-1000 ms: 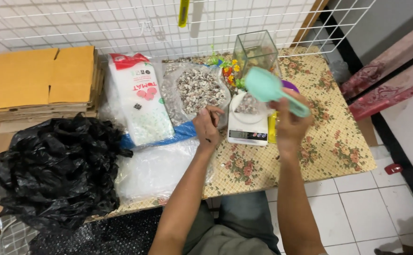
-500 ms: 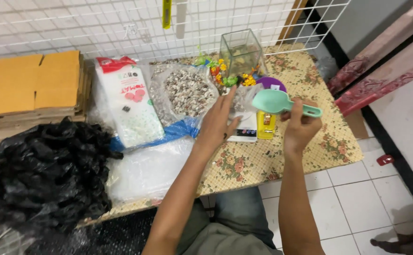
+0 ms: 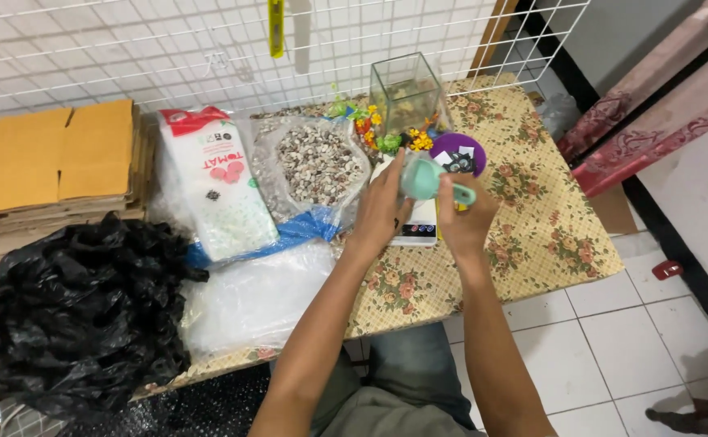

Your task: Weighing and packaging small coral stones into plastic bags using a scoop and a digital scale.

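Mint-green plastic scoop (image 3: 423, 176) is gripped by its handle in the closed right hand (image 3: 461, 217); its long axis runs from four o'clock up to ten o'clock, bowl toward the left hand (image 3: 386, 206), which touches the bowl with loosely curled fingers above the white scale (image 3: 419, 231) on the bench (image 3: 548, 235).

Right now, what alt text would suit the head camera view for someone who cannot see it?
A seated person's right hand holds a mint-green scoop over a small white scale, the left hand beside it. An open bag of pebbles lies on the flowered tablecloth.
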